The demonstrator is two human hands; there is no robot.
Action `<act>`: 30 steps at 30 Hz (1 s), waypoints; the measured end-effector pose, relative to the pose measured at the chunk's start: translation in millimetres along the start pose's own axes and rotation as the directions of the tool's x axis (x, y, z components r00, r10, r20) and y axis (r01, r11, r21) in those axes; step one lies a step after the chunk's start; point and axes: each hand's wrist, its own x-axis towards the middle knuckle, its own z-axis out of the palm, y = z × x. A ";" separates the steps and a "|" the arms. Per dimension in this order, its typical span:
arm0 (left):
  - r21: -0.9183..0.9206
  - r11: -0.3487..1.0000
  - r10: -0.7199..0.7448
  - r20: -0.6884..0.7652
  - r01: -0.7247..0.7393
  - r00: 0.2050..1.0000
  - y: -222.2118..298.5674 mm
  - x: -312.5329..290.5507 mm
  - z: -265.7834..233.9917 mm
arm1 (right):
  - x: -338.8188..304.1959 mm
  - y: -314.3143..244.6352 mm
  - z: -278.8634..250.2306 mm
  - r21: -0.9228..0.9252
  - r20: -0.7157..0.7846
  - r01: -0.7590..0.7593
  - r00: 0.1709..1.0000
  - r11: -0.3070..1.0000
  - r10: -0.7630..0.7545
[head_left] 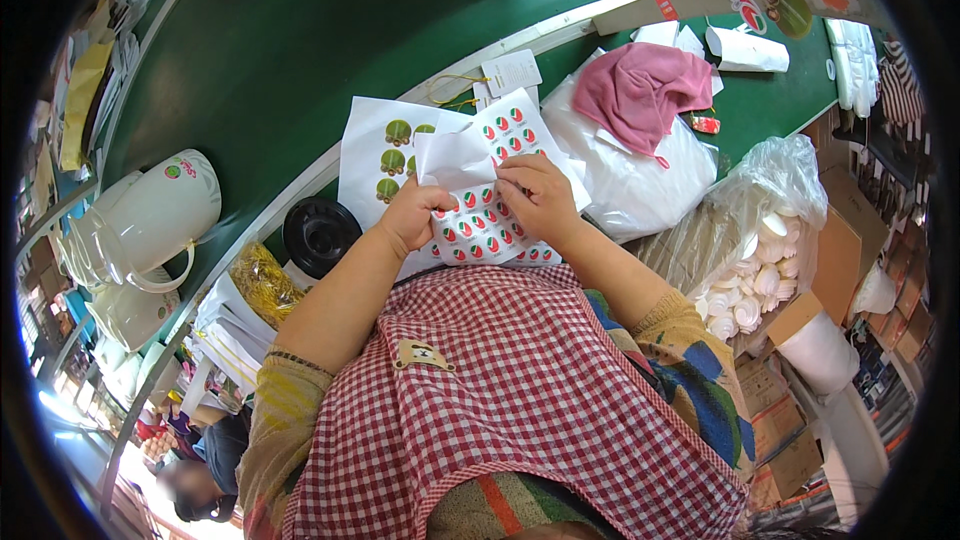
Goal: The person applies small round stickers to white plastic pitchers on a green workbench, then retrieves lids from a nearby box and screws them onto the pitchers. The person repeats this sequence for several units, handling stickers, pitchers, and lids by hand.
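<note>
The sticker sheet (478, 230), printed with rows of red and green rounds, lies directly between the two hands in front of the apron (440, 340). Its long axis seems to run away from the body, leaning slightly right, with a blank white flap (448, 152) folded over near the far part. The left hand (412, 217) pinches the left edge, thumb on top, its other fingers largely hidden. The right hand (540, 200) is nearer the flap's right end, fingertips drawn together on the paper there; whether a single sticker sits between them cannot be told. Beyond the left hand, a sheet of green stickers (365, 140) rests on the counter (270, 40). A black lid (318, 238) sits beside the left forearm; a white plastic-wrapped bundle (650, 185) under a pink cloth (640, 90) lies right of the right hand.
</note>
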 end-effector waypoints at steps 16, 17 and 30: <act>0.023 1.000 -0.018 -0.022 0.019 1.000 7.1 4.9 -18.1 | 12.4 1.0 -6.0 0.200 0.049 -0.293 0.956 0.935 0.289; -0.002 1.000 -0.017 -0.008 0.017 1.000 9.1 4.1 -17.6 | 13.5 5.6 -11.4 0.247 0.081 -0.397 0.917 0.884 0.389; 0.522 -0.488 0.863 0.169 0.699 0.476 142.6 -248.3 -131.2 | 43.4 -4.9 -30.9 0.354 -0.004 -0.227 0.970 0.907 0.245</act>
